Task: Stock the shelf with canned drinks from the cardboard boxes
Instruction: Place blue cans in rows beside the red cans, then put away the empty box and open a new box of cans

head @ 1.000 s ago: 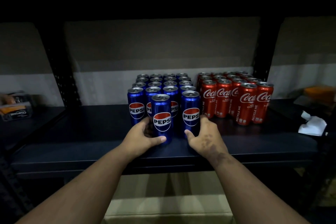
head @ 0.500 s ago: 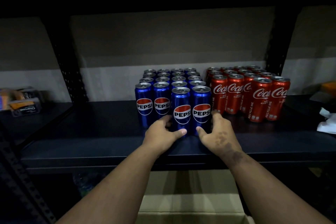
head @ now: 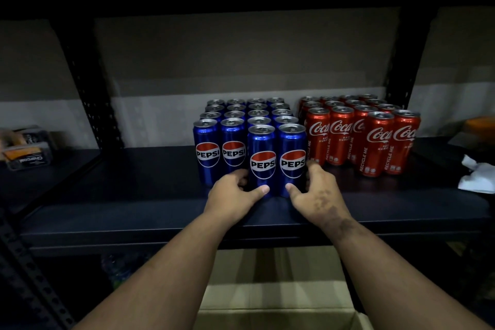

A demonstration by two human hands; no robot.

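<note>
Dark shelf (head: 134,195) w/ upright blue Pepsi cans (head: 233,126), red Coca-Cola cans (head: 361,128) just beside, crumpled white paper (head: 476,177) at rt.

"PEPSI" is printed on the blue cans (head: 262,161). On the red cans (head: 377,142), "Coca" is seen in white script and "RECYCLE ME" is written vertically. On the pack (head: 26,154) at far left, the word cannot be read.

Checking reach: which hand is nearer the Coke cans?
Right. The right hand is beside the Coke cans, gripping a Pepsi can; the left hand is further left.
</note>
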